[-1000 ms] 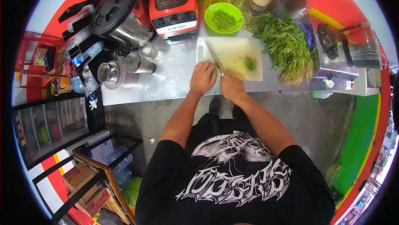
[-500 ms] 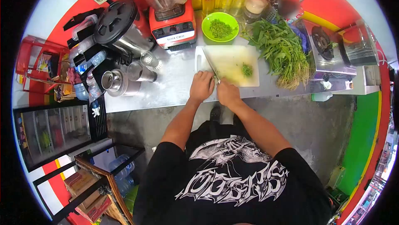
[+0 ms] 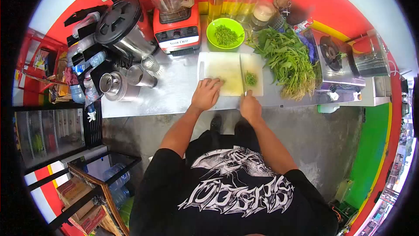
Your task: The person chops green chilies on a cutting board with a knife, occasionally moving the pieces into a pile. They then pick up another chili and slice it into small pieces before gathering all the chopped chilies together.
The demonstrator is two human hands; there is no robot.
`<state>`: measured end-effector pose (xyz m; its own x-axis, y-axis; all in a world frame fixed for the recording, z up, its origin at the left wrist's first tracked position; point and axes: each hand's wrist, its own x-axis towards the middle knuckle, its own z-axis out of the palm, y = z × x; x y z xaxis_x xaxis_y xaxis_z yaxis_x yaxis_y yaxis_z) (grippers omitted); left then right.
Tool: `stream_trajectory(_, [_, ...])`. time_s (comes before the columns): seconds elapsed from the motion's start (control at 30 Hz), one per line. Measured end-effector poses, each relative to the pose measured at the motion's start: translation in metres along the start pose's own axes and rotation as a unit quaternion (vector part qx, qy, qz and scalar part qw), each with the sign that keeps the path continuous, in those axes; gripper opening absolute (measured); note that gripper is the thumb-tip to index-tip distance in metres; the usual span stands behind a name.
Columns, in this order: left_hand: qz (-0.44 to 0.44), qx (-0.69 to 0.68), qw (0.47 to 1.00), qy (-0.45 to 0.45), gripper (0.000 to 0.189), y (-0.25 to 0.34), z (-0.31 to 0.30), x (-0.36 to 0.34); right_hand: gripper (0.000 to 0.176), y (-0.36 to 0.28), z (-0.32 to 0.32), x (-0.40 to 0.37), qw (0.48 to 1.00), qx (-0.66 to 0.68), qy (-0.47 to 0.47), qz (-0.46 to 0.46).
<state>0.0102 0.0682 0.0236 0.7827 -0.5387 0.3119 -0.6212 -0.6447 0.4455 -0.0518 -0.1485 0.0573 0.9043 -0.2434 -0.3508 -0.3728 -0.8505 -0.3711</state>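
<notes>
A kitchen knife [image 3: 242, 76] is in my right hand [image 3: 251, 108], closed round its handle near the front edge of the white cutting board [image 3: 211, 63]. Its blade points away from me, just left of a small pile of chopped greens [image 3: 251, 78]. My left hand [image 3: 206, 94] rests over the board's front left part, fingers extended and lying on it. Faint green traces mark the surface by those fingertips. Behind the board stands a bright green bowl [image 3: 211, 39] with chopped greens [image 3: 226, 35] inside.
A large bunch of leafy greens with roots [image 3: 288, 61] lies right of the board, beside a gas stove [image 3: 336, 74]. A red blender [image 3: 176, 31] and oil bottles [image 3: 215, 2] line the back. Metal cups [image 3: 140, 76] and a lidded steel pot [image 3: 131, 35] stand left.
The knife has moved right across the board, from beside my left hand to the chopped pile, its blade straighter. My hands are now farther apart. The whole view has shifted slightly.
</notes>
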Motion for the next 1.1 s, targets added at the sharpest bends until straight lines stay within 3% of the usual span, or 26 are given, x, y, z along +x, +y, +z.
stream_trajectory(0.23, [-0.015, -0.019, 1.000, 0.006, 0.042, -0.001, 0.000, 0.000, 0.036, -0.031, 0.001, -0.010, 0.997, 0.007, -0.056, -0.058])
stream_trajectory(0.27, [-0.015, -0.005, 1.000, 0.002, 0.042, 0.000, -0.001, -0.001, 0.035, -0.029, 0.006, -0.012, 0.995, -0.001, -0.022, -0.095])
stream_trajectory(0.43, [0.022, 0.003, 1.000, -0.005, 0.039, 0.000, -0.002, -0.001, 0.036, -0.036, 0.003, -0.008, 0.995, -0.006, -0.028, -0.092])
stream_trajectory(0.9, [0.006, -0.022, 1.000, -0.015, 0.033, -0.004, 0.003, 0.000, 0.034, -0.036, 0.006, -0.009, 0.995, -0.017, -0.029, -0.096])
stream_trajectory(1.1, [0.000, -0.030, 0.999, 0.034, 0.031, 0.000, -0.001, 0.001, 0.033, -0.034, 0.006, -0.008, 0.995, -0.009, -0.053, -0.088])
